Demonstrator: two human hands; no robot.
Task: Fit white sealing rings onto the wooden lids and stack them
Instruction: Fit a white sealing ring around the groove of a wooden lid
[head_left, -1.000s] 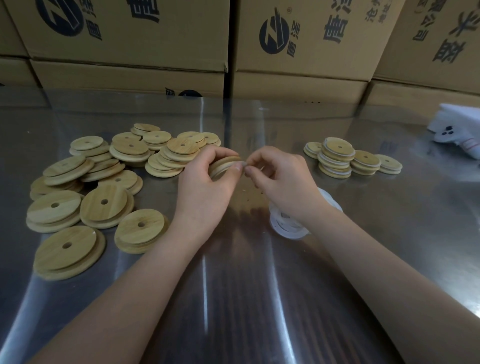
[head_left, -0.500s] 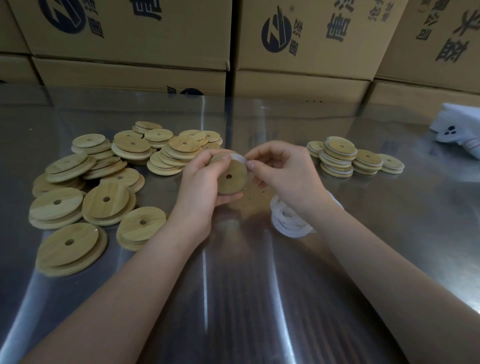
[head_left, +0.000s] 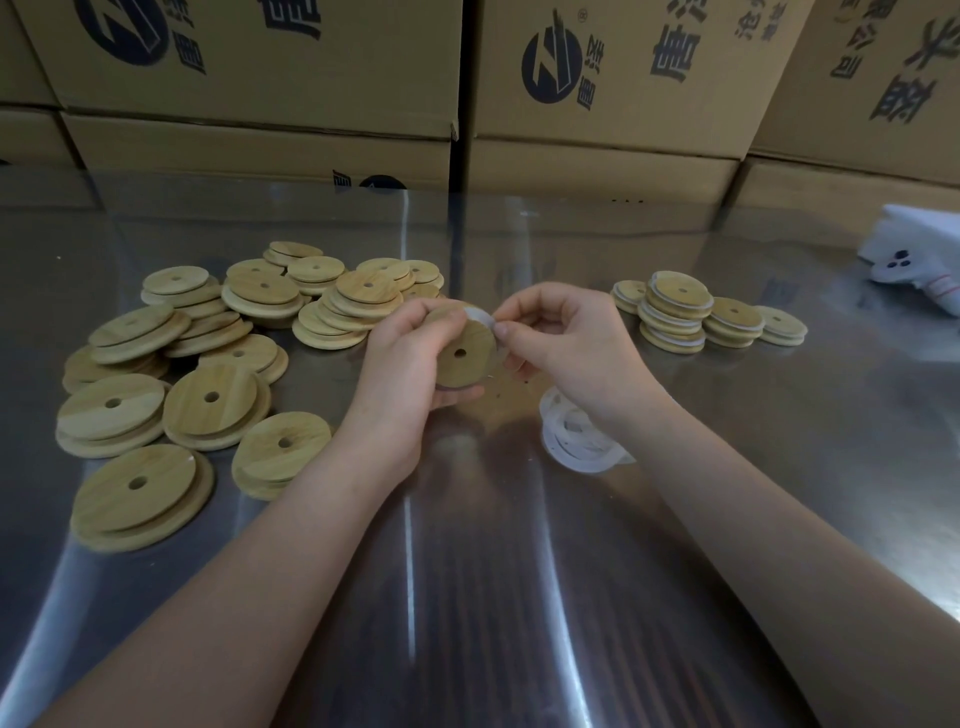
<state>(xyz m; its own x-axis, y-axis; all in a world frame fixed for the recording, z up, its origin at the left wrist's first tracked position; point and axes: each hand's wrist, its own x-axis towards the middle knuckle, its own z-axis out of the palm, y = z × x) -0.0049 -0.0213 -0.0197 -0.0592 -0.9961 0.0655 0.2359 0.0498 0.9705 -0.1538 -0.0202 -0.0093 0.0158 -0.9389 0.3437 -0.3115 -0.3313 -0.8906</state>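
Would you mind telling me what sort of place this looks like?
Probably a packing or assembly workshop: printed cardboard cartons stacked behind a steel table, heaps of wooden lids awaiting white rings.

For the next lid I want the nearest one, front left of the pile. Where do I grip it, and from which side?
Pinch the nearest lid across its raised upper step, coming from above. It lies flat, step side up, wider flange on the table, so the flange edge probably gives little purchase. Other lids crowd its far side.
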